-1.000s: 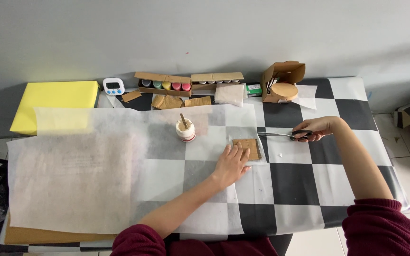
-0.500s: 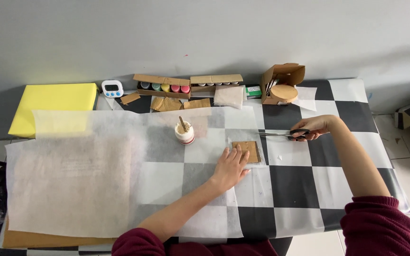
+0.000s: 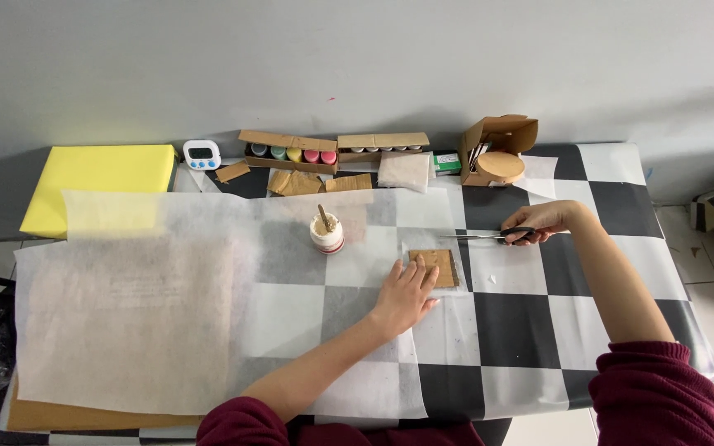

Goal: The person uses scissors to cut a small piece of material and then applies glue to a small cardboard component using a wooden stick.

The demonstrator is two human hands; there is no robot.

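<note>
A grey wall backs the checkered worktop (image 3: 613, 202), spread with translucent paper (image 3: 208, 289). The left hand (image 3: 404, 296), fingers spread flat, pins the paper beside a small cardboard square (image 3: 436, 266). The right hand (image 3: 541, 221) grips scissors (image 3: 489, 235), blades seemingly at the paper's edge: cutting looks underway, needing steady tension. Nothing visibly differs from half a second ago

A home craft corner: a table (image 3: 613, 177) under a checkered black-and-white cloth stands against a plain grey wall on tiled floor. Beyond the fingers (image 3: 413, 272) sit cardboard boxes of paint pots (image 3: 289, 153), a small kitchen timer (image 3: 202, 154) and a glue jar (image 3: 326, 234)
</note>
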